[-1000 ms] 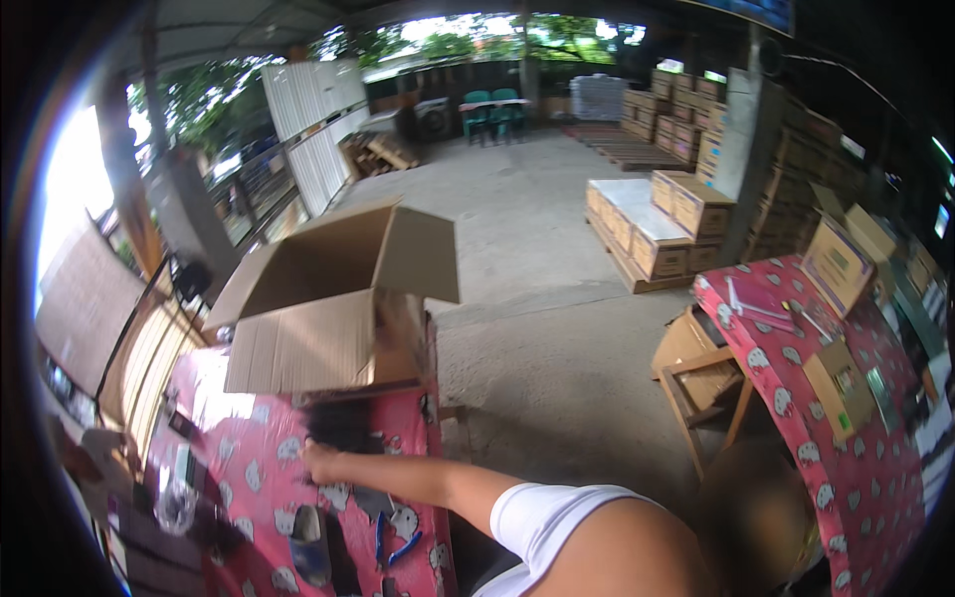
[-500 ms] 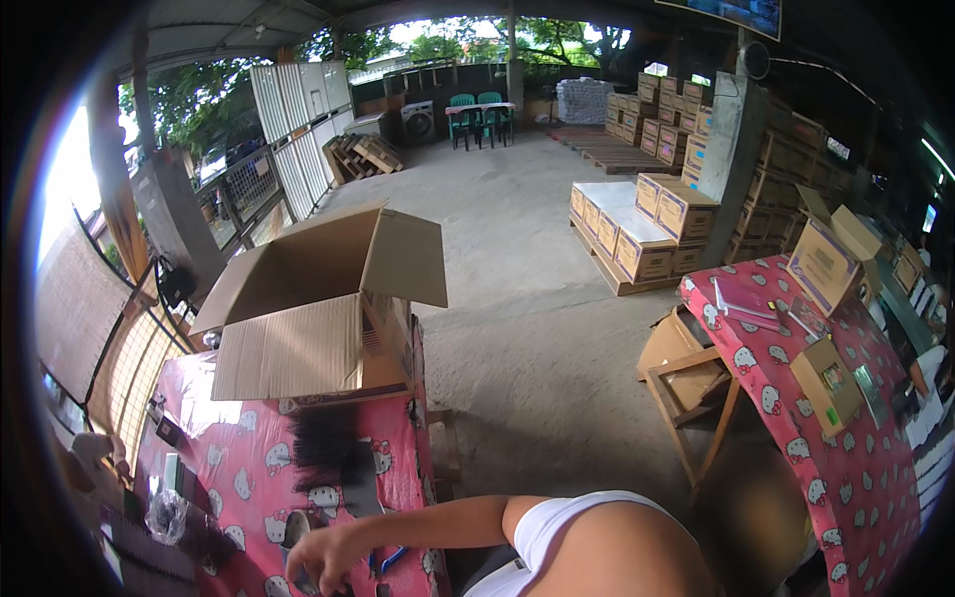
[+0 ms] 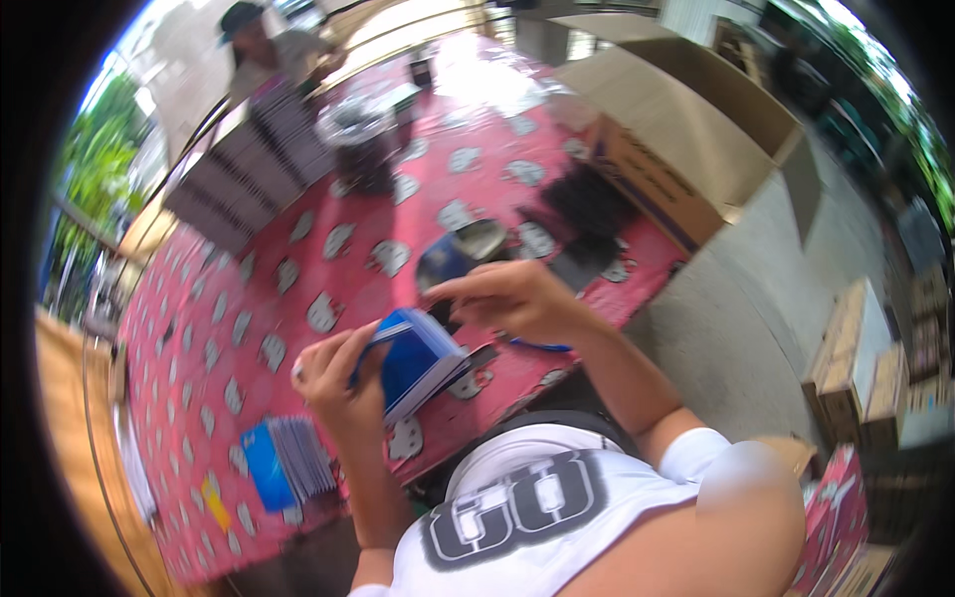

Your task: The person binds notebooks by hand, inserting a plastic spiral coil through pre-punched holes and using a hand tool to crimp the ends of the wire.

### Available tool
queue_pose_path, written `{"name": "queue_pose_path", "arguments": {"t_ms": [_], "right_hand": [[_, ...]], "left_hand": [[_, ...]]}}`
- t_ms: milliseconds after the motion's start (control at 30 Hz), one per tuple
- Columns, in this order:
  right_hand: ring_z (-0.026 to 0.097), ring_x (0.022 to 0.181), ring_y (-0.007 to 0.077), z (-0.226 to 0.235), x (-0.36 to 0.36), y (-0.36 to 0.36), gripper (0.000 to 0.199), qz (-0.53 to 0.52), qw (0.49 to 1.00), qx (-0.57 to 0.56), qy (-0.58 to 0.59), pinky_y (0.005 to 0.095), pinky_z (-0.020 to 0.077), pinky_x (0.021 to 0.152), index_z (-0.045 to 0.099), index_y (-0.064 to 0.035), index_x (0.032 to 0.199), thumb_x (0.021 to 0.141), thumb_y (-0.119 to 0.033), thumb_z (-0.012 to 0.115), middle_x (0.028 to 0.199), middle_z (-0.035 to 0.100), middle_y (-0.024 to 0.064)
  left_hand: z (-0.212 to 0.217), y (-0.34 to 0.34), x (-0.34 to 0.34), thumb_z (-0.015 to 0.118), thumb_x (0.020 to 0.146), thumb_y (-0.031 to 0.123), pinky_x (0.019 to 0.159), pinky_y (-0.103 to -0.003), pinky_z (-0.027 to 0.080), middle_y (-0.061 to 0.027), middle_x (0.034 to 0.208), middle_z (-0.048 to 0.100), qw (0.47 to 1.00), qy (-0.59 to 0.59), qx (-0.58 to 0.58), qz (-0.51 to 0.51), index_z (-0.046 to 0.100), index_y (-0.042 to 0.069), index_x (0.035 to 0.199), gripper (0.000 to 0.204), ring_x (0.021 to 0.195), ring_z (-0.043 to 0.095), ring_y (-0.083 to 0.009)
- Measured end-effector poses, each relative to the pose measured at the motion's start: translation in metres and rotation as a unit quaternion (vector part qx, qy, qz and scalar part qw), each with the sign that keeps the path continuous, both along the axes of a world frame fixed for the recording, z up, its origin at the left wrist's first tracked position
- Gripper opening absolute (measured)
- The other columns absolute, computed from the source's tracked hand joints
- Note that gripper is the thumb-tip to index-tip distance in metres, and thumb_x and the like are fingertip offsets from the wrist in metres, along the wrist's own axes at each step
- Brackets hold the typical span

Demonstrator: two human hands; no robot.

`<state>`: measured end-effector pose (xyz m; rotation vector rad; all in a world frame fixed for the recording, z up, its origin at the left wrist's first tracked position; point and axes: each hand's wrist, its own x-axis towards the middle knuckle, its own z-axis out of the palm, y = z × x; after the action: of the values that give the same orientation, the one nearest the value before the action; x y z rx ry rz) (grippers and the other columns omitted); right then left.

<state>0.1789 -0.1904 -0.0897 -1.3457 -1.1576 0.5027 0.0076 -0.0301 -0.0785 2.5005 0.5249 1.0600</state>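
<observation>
Blue booklet stack (image 3: 423, 360) in both hands, cardboard box (image 3: 686, 149) beyond.

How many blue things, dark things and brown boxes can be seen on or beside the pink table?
Blue: 4 – the booklet stack in the left hand, the booklet pile near the table edge, a pen under the right hand, a tape dispenser.
Dark stacks: 2 –.
Brown cardboard box: 1.
Total: 7
</observation>
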Motion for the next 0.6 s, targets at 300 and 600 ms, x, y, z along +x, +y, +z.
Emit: {"name": "queue_pose_path", "arguments": {"t_ms": [300, 600], "right_hand": [[0.063, 0.073, 0.0160, 0.009, -0.014, 0.021, 0.018, -0.105, 0.982, 0.045, -0.153, 0.0273, 0.0500, 0.061, 0.071, -0.0057, 0.094, 0.076, -0.006, 0.074, 0.086, 0.064, 0.0069], [0.062, 0.073, 0.0108, 0.015, 0.009, 0.027, 0.058, 0.069, 0.994, -0.080, -0.009, 0.0250, 0.0488, 0.066, 0.049, -0.0069, 0.128, 0.077, -0.001, 0.074, 0.085, 0.066, 0.0069]], "left_hand": [[0.003, -0.006, -0.010, 0.077, 0.072, 0.018, 0.089, -0.034, 0.037, -0.0007, 0.088, 0.066, 1.000, -0.011, -0.002, 0.028, 0.074, 0.012, 0.100, 0.029, 0.090, 0.055, -0.0182], [-0.007, 0.000, -0.005, 0.080, 0.066, 0.015, 0.083, -0.033, 0.042, -0.0032, 0.087, 0.067, 0.998, -0.062, -0.016, 0.009, 0.074, 0.010, 0.098, 0.033, 0.091, 0.055, -0.0203]]}}
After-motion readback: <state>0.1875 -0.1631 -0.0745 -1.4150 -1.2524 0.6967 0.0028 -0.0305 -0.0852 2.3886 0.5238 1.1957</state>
